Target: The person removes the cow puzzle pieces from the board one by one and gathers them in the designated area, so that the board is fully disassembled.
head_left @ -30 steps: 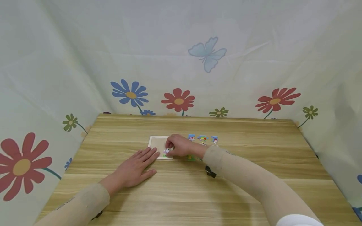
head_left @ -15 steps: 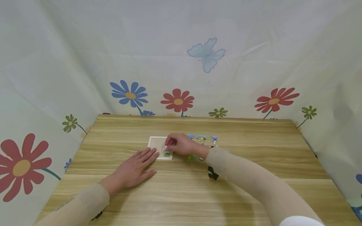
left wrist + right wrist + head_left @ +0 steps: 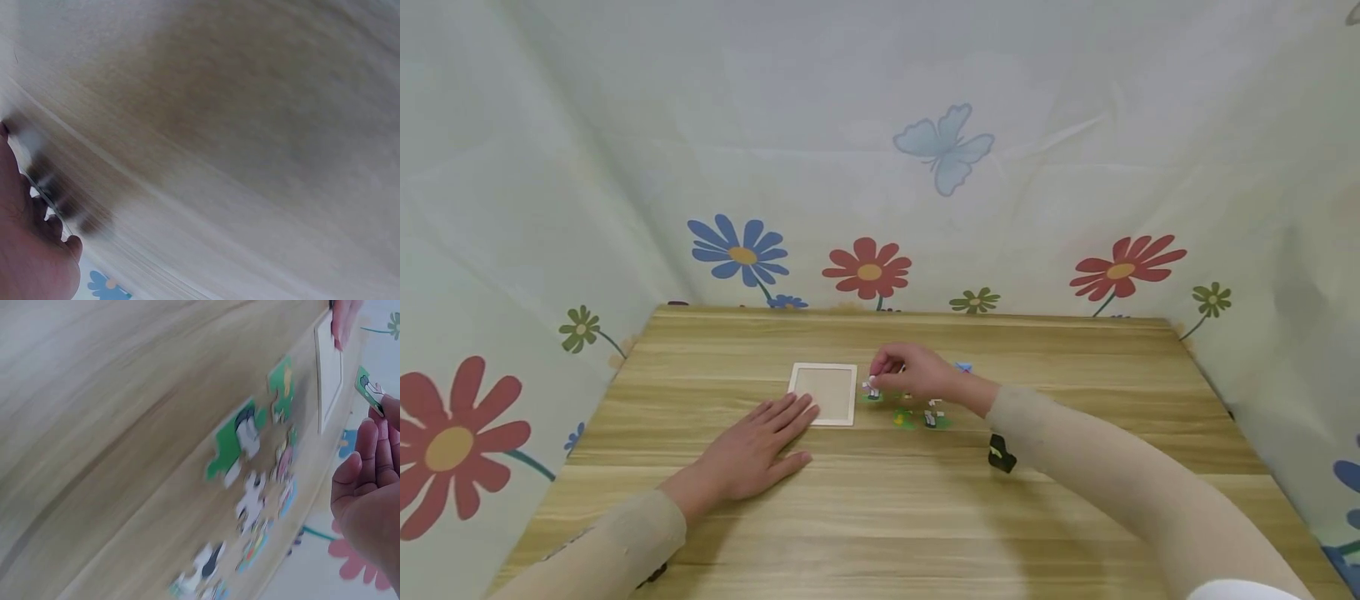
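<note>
My right hand point(image 3: 913, 372) pinches a jigsaw puzzle piece point(image 3: 872, 392) between thumb and fingertips, just right of a pale square puzzle frame point(image 3: 852, 398). In the right wrist view the pinched piece point(image 3: 370, 389) shows green and white with a dark patch, tilted above the table. No piece shows in the visible part of the frame's recess. My left hand point(image 3: 752, 446) lies flat, its fingertips on the frame's lower left corner. That corner is hidden under them. In the left wrist view the left hand point(image 3: 31, 250) is only partly seen at the edge.
Several loose jigsaw pieces point(image 3: 240, 440) lie on the wooden table point(image 3: 865, 517) to the right of the frame, some of them hidden behind my right hand in the head view. A flower-printed cloth point(image 3: 1037, 192) hangs behind the table.
My right hand has moved right, carrying the puzzle piece from over the frame's lower right corner to beside the frame. The left hand stays in place.
</note>
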Demonstrator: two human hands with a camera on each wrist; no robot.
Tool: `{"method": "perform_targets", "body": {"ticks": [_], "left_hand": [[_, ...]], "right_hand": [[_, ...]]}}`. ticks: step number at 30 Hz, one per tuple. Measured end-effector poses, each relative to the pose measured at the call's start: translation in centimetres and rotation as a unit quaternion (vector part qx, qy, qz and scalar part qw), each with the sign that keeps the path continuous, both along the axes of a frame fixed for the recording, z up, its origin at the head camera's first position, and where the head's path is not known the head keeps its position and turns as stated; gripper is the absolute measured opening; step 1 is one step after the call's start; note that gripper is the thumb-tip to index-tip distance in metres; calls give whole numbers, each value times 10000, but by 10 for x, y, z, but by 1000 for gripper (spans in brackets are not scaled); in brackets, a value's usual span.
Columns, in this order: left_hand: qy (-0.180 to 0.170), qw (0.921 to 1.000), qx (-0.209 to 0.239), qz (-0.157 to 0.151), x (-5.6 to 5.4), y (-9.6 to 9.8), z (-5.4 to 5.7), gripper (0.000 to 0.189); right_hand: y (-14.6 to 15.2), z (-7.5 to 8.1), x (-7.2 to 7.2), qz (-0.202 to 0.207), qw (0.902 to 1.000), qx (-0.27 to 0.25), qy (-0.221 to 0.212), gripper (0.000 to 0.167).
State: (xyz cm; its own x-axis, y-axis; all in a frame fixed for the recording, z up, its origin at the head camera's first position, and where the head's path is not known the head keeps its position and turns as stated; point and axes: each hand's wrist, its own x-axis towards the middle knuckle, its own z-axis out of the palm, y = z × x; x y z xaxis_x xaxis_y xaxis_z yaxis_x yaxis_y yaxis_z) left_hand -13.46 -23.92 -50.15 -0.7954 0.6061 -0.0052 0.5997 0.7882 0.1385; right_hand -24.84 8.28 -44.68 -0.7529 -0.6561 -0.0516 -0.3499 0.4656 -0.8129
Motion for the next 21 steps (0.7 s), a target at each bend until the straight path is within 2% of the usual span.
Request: {"method": "perform_targets", "body": {"ticks": [5,9,21], "left_hand": [[-8,10000,69,-21,1,0,1,73],[22,9999,122,-27,1,0,0,73],[92,9999,111,-33,1,1,1,72]], "right_hand": [[27,1,1,-97,9999,-61,-129,10],[47,1,3,-154,9999,-2,57,10],[100,-5,12,-184,9994,187,218,8]]}}
